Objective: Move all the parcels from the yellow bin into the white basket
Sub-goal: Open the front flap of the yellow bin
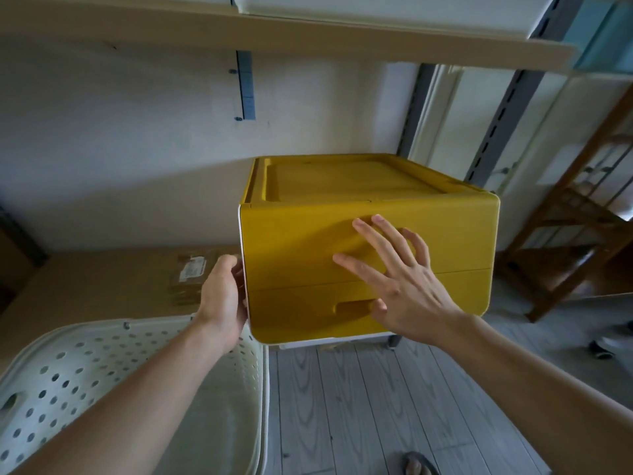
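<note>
The yellow bin [445, 241] stands on a low shelf, its front flap closed, so what is inside is hidden. My right hand [397, 275] lies flat on the front panel with its fingers spread, just above the slot handle. My left hand [222, 296] holds the bin's left front edge, fingers curled round the corner. The white perforated basket [78, 368] stands at the lower left, below my left forearm, and no parcel shows inside it.
A brown paper parcel with a label [191, 272] lies on the shelf surface left of the bin. A shelf board [308, 32] runs overhead. A wooden rack [575, 234] stands to the right. Grey plank floor [359, 406] lies below.
</note>
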